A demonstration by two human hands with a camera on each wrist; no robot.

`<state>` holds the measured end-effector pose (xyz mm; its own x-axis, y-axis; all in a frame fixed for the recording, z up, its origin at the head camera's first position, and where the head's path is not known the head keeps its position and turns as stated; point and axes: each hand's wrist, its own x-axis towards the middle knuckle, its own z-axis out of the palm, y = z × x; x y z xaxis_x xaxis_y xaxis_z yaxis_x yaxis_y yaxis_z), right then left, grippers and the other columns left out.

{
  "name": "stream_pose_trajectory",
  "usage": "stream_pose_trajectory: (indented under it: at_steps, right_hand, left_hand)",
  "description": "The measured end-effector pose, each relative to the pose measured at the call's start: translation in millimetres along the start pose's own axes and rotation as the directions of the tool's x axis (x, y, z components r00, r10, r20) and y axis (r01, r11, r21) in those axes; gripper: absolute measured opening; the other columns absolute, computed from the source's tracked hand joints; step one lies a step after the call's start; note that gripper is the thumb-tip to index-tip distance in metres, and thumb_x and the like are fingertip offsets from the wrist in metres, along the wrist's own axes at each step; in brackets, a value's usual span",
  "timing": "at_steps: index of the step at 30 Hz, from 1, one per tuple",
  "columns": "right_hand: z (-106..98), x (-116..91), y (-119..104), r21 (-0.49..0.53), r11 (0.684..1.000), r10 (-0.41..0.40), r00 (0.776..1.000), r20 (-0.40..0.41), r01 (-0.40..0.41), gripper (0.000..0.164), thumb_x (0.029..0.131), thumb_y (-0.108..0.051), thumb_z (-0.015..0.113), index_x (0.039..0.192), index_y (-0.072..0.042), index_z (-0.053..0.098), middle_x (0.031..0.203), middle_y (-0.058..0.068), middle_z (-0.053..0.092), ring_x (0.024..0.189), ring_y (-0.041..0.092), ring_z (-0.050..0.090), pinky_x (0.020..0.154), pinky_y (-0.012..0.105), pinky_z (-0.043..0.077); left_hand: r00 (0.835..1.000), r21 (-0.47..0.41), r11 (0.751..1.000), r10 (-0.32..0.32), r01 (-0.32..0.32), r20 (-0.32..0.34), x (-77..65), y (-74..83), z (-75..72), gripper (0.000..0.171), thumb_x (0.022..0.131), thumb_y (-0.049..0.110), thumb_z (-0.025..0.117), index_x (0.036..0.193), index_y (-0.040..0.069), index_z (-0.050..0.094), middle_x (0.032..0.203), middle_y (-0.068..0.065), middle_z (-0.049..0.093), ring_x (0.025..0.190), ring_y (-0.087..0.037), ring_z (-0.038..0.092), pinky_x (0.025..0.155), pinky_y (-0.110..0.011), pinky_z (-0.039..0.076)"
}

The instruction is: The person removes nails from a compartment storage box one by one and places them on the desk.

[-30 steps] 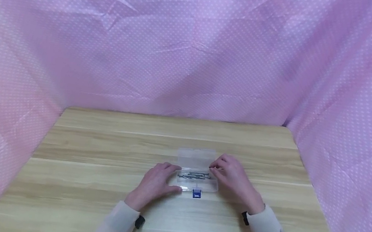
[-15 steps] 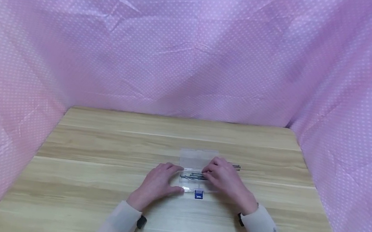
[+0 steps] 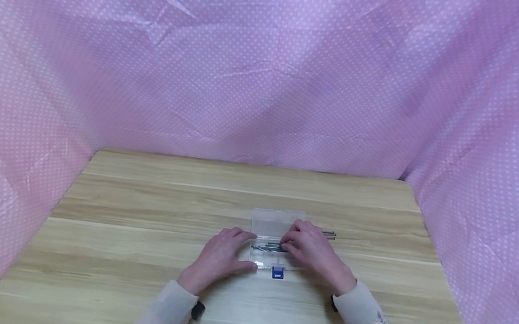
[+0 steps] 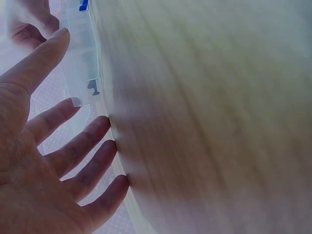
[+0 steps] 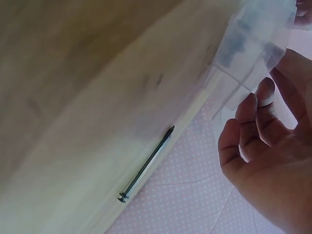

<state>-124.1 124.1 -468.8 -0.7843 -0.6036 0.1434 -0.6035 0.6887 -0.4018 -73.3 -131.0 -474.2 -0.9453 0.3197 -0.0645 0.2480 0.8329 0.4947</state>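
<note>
A clear plastic box point(image 3: 267, 260) with a blue latch point(image 3: 278, 272) lies with its lid point(image 3: 273, 221) folded back. Several steel nails point(image 3: 267, 248) lie inside its far part. My left hand point(image 3: 218, 258) holds the box's left end, thumb on the near side and index finger at the far corner; the other fingers are spread in the left wrist view. My right hand point(image 3: 312, 249) reaches into the box from the right, bent fingers and thumb at the nails. The box wall blurs those fingertips, so a pinch on a nail is not plain.
More nails point(image 3: 330, 234) lie on the wooden table point(image 3: 127, 254) behind the right hand; the right wrist view shows these loose nails point(image 5: 146, 168) side by side. A pink dotted cloth point(image 3: 271, 75) hangs around the table's back and sides.
My right hand has moved left from the box's right edge to over the nails inside, revealing the loose nails on the table. The left hand stays on the box.
</note>
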Motion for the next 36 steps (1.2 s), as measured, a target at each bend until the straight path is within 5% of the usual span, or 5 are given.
stream_pose_trajectory:
  at_steps: [24,36]
  right_hand:
    - [0.0,4.6,2.0,-0.061,0.998,0.021,0.997,0.080,-0.016,0.010,0.084,-0.018,0.087,0.094,-0.020,0.085,0.086,-0.013,0.056,0.082,0.010,0.049,0.071,0.027,0.042]
    - [-3.6,7.9,0.4,-0.101,0.992,-0.064,0.991,0.114,0.076,0.008,0.084,-0.017,0.086,0.091,-0.016,0.084,0.086,-0.009,0.059,0.082,0.013,0.051,0.073,0.032,0.044]
  left_hand:
    - [1.000,0.023,1.000,-0.007,0.008,-0.011,-2.6,1.7,3.3,0.069,0.082,0.053,0.084,0.139,0.018,0.063,0.132,-0.007,0.063,0.121,-0.030,0.058,0.098,-0.050,0.050]
    - [1.000,0.020,1.000,-0.010,0.010,-0.014,-3.3,3.1,3.1,0.070,0.082,0.051,0.085,0.139,0.018,0.064,0.133,-0.007,0.063,0.123,-0.031,0.057,0.100,-0.051,0.050]
